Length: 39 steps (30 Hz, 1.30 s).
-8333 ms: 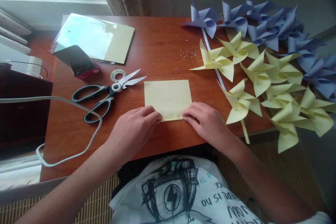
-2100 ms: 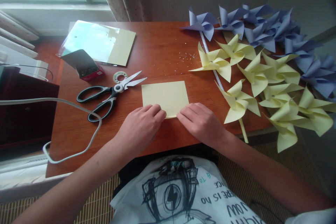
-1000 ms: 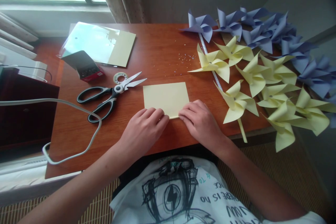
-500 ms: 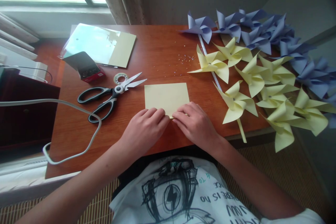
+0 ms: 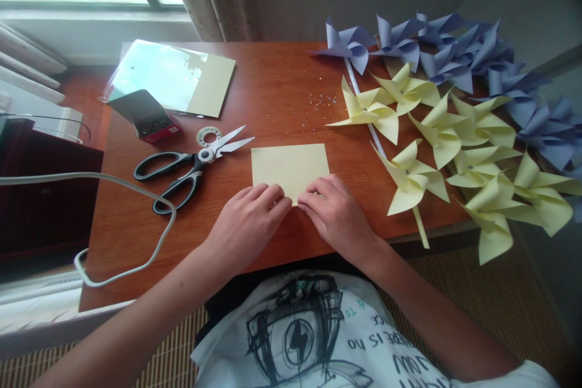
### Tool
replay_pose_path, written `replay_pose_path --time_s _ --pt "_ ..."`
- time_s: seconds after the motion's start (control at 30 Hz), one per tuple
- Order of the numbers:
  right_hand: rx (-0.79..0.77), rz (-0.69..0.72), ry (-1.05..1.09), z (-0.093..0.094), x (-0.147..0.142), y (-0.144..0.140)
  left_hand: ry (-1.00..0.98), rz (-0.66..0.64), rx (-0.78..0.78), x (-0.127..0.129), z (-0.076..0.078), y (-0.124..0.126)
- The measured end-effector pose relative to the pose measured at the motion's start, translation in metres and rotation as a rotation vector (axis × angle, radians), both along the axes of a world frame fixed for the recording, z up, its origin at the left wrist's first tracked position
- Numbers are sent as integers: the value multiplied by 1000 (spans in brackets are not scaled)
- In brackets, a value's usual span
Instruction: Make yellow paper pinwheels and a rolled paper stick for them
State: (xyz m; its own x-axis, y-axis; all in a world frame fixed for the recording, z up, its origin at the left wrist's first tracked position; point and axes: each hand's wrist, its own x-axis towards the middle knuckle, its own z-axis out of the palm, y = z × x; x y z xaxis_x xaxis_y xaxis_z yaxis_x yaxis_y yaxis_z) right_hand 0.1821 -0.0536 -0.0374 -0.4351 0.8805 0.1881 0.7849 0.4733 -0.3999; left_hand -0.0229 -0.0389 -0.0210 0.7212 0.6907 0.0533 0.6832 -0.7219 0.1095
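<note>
A folded pale yellow paper (image 5: 289, 165) lies flat on the brown wooden table (image 5: 273, 85) right in front of me. My left hand (image 5: 248, 224) rests palm down on the paper's near left edge, fingers pressing on it. My right hand (image 5: 335, 215) presses the same near edge from the right, its fingertips almost meeting those of the left. The hands hide the near edge of the paper.
Black-handled scissors (image 5: 184, 168) and a tape roll (image 5: 208, 134) lie left of the paper, with a small dark box (image 5: 146, 113) and a plastic paper pack (image 5: 173, 76) behind. Yellow pinwheels (image 5: 448, 133) and blue pinwheels (image 5: 454, 51) cover the right side. A white cable (image 5: 136, 194) loops at left.
My right hand has slid left along the paper's near edge until it nearly meets the left hand. The left hand has stayed on the left part of that edge.
</note>
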Motion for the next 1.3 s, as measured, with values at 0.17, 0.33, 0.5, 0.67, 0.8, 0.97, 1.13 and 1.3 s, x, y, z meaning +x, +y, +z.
replay_pose_path --time_s 0.17,0.33,0.5,0.67,0.8,0.97,1.13,1.3 --pt "84 54 -88 -1 2 2 33 3 -22 1 0 2" --pt "217 105 -105 -9 4 1 65 -19 31 3 1 -1" --pt "270 102 -95 -12 4 1 75 -27 65 5 3 -3" --pt "280 123 -108 -10 7 1 80 -30 104 6 2 -2" --pt "265 151 -108 -11 9 1 80 -22 100 5 2 -2" --pt "275 149 -120 -12 8 3 88 -33 109 4 3 -1" --pt "274 128 -131 -10 5 4 81 -43 102 3 1 0" --pt "234 122 -120 -8 5 6 44 -42 78 1 0 2"
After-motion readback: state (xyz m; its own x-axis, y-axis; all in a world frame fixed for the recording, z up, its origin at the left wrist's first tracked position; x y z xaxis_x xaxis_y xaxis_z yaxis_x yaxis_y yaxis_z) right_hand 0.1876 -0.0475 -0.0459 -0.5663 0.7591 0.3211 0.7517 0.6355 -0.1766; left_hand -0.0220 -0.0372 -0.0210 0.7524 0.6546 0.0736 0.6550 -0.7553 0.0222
